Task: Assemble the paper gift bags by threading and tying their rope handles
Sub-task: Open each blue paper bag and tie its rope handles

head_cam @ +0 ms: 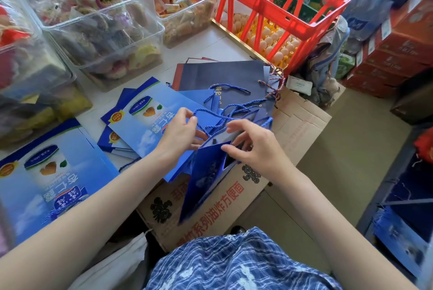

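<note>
Hands [220, 139] curled round blue bag [206, 172]

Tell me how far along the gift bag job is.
Done: the navy bag behind already carries a blue rope handle. In hand: the left hand pinches a rope while the right hand holds the blue bag. Left: flat light-blue bags.
</note>
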The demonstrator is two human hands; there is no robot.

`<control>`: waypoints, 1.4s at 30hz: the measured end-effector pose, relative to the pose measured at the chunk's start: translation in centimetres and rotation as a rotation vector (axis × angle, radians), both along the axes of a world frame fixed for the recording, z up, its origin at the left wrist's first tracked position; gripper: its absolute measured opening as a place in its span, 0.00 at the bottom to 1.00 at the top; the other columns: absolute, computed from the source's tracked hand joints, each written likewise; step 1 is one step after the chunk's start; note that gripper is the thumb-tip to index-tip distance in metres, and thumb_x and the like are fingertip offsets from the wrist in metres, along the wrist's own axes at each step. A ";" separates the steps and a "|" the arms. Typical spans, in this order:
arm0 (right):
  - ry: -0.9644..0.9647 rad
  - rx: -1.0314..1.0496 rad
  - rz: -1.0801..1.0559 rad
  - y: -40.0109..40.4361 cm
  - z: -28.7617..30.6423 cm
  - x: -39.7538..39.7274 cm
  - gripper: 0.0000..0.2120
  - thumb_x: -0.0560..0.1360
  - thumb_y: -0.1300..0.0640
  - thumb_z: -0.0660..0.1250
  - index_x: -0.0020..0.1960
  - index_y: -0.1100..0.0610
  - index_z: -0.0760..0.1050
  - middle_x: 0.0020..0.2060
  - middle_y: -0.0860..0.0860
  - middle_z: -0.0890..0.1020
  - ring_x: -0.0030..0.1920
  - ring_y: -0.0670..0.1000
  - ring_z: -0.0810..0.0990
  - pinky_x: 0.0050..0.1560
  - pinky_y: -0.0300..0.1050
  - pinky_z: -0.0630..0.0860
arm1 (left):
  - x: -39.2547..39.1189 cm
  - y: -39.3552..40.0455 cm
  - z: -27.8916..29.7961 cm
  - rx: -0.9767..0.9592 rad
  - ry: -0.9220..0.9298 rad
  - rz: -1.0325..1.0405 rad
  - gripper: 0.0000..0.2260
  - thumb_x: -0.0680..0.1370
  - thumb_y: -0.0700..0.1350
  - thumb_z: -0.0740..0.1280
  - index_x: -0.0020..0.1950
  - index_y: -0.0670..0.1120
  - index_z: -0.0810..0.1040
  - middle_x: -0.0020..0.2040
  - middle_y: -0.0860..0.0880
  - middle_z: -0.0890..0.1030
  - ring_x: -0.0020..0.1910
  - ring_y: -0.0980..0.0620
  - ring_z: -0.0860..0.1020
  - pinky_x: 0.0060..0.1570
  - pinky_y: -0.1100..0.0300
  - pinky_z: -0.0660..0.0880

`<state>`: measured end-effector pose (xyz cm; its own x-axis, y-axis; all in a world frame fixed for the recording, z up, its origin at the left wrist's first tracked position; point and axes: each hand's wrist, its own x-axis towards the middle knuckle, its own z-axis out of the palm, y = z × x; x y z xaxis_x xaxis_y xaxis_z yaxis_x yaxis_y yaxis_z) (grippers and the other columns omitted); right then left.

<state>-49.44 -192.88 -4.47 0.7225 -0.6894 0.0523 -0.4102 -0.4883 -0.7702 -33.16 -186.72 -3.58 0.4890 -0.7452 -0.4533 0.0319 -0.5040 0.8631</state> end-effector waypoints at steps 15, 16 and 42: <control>0.236 0.374 0.183 3.2 -0.4 1.4 0.45 0.66 0.45 0.76 0.75 0.49 0.55 0.69 0.42 0.64 0.43 0.45 0.81 0.38 0.39 0.80 | 2.2 2.0 0.8 0.339 -0.446 -0.661 0.11 0.77 0.52 0.65 0.41 0.45 0.76 0.34 0.50 0.75 0.37 0.50 0.73 0.33 0.61 0.66; 0.247 0.335 0.191 3.1 -0.1 1.5 0.42 0.67 0.45 0.75 0.74 0.50 0.58 0.68 0.42 0.67 0.44 0.44 0.80 0.41 0.39 0.79 | 2.2 2.1 0.6 0.341 -0.532 -0.689 0.11 0.78 0.49 0.64 0.38 0.45 0.75 0.31 0.49 0.72 0.35 0.49 0.71 0.30 0.60 0.63; 0.393 0.515 0.282 0.3 1.4 -5.8 0.04 0.72 0.63 0.68 0.39 0.60 0.80 0.33 0.52 0.81 0.33 0.43 0.74 0.36 0.35 0.71 | -4.1 -4.4 0.6 0.094 -0.607 -0.979 0.18 0.79 0.44 0.62 0.29 0.50 0.67 0.27 0.51 0.65 0.27 0.54 0.63 0.28 0.62 0.60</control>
